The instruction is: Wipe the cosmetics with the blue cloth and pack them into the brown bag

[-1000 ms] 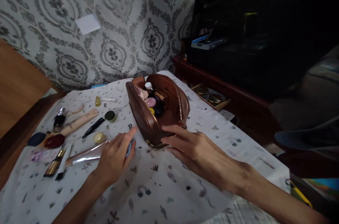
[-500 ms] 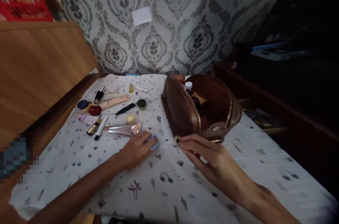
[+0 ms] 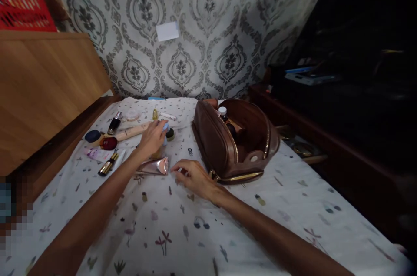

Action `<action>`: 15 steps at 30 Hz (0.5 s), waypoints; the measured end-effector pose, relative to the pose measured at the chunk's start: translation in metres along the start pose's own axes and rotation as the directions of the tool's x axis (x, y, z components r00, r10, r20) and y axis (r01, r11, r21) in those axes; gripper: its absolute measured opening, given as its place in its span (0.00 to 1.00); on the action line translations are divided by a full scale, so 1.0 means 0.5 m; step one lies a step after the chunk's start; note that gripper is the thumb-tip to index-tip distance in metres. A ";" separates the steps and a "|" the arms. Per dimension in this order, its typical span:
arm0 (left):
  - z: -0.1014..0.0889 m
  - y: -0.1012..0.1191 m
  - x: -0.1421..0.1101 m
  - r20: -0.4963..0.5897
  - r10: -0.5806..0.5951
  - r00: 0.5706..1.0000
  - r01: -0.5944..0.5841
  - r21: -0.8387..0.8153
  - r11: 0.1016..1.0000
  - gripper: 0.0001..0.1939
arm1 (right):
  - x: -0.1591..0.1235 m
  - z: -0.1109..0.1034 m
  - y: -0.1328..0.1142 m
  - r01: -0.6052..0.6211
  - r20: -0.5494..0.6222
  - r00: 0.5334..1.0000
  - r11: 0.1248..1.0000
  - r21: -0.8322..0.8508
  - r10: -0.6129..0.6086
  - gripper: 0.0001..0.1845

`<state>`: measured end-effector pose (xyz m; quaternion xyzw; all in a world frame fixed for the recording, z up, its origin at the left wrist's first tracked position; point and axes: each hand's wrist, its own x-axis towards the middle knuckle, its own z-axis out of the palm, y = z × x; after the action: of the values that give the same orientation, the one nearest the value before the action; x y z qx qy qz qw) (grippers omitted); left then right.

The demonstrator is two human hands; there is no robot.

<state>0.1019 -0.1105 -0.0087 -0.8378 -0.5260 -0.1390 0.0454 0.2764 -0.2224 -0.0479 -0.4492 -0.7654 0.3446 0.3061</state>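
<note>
My left hand (image 3: 153,138) is closed on a small light-blue object (image 3: 166,128) whose kind I cannot make out; it is over the laid-out cosmetics, beside a small round dark-green-rimmed pot (image 3: 170,134). My right hand (image 3: 193,175) has bent fingers slightly apart with nothing visible in them. Its fingertips are close to the end of a shiny rose-gold tube (image 3: 158,166). Right of it stands a brown toiletry bag (image 3: 211,130), unzipped and gaping, with a white-capped bottle (image 3: 222,111) and other things inside. A peach tube (image 3: 132,131) lies partly behind my left hand.
Leftward lie a gold-and-black lipstick (image 3: 108,164), a dark red round item (image 3: 108,143), a dark-capped jar (image 3: 93,137) and a black-and-silver bottle (image 3: 115,123). A wooden panel (image 3: 52,71) borders the left; a dark drawer edge (image 3: 325,158) runs along the right.
My left hand has moved forward and left with the light-blue object. My right hand has left the bag's zipper end and moved left towards the rose-gold tube. The view has shifted slightly.
</note>
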 end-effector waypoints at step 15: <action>0.078 0.017 0.053 0.158 -0.019 0.987 -0.008 0.172 0.985 0.18 | -0.003 0.034 0.070 0.056 -0.117 0.992 0.986 0.158 -0.038 0.09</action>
<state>0.1274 -0.0826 -0.0380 -0.8377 -0.5404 -0.0262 0.0751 0.2806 -0.2156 -0.0861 -0.4237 -0.7267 0.3719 0.3926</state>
